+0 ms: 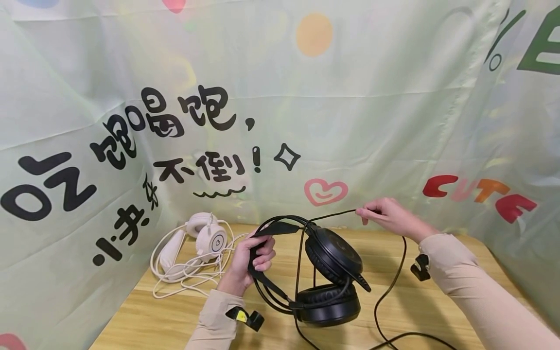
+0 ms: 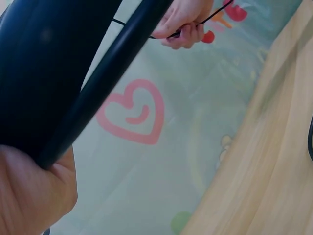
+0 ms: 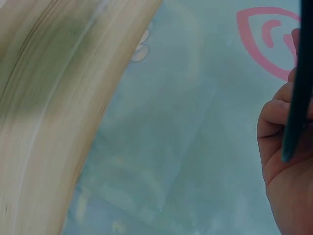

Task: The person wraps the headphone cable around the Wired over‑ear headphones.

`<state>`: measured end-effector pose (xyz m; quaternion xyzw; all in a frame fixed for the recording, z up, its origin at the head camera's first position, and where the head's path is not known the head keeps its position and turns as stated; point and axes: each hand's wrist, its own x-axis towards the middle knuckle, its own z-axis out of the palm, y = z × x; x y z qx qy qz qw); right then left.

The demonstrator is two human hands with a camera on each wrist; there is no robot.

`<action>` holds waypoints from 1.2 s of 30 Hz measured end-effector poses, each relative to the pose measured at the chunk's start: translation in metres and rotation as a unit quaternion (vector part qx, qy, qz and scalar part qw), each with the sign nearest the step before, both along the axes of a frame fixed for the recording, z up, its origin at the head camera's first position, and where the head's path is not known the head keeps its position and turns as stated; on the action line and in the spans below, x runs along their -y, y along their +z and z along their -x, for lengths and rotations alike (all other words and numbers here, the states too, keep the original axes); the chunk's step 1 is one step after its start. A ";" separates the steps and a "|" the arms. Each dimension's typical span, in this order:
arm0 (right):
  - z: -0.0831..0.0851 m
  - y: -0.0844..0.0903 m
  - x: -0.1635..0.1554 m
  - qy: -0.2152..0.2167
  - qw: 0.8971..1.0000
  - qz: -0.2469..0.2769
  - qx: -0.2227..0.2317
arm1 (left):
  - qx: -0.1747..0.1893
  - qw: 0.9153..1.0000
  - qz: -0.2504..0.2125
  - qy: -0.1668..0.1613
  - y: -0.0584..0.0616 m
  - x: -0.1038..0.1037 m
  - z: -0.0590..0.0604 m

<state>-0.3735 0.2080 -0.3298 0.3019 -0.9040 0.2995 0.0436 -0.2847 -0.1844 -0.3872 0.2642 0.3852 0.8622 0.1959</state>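
A black headset (image 1: pixel 333 256) stands over the wooden table (image 1: pixel 166 321), its lower ear cup (image 1: pixel 328 305) resting on the wood. My left hand (image 1: pixel 259 253) grips the headband (image 1: pixel 280 227) on its left side; in the left wrist view the headband (image 2: pixel 54 73) fills the top left above my palm (image 2: pixel 34 196). My right hand (image 1: pixel 371 214) is raised to the right and pinches the headset's black cable (image 1: pixel 393 284), which stretches from the headband to my fingers and then hangs down to the table. The right wrist view shows the right hand (image 3: pixel 286 161) around a dark strand (image 3: pixel 297 98).
A white headset (image 1: pixel 206 237) with a tangled white cable (image 1: pixel 188 272) lies at the table's back left. A pale green printed cloth backdrop (image 1: pixel 306 121) closes in the back and both sides. Bare wood shows at the front left and right of the black headset.
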 end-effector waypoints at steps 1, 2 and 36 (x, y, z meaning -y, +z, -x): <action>0.000 0.000 0.000 -0.001 1.000 0.000 0.000 | 0.000 1.000 0.001 0.002 0.000 0.000 0.000; 0.000 0.000 0.000 -0.003 1.000 0.000 0.000 | 0.002 1.000 0.003 0.004 0.000 0.001 0.000; 0.005 -0.044 -0.015 -0.007 0.998 0.034 0.044 | 0.013 0.999 -0.018 0.035 0.004 0.001 -0.001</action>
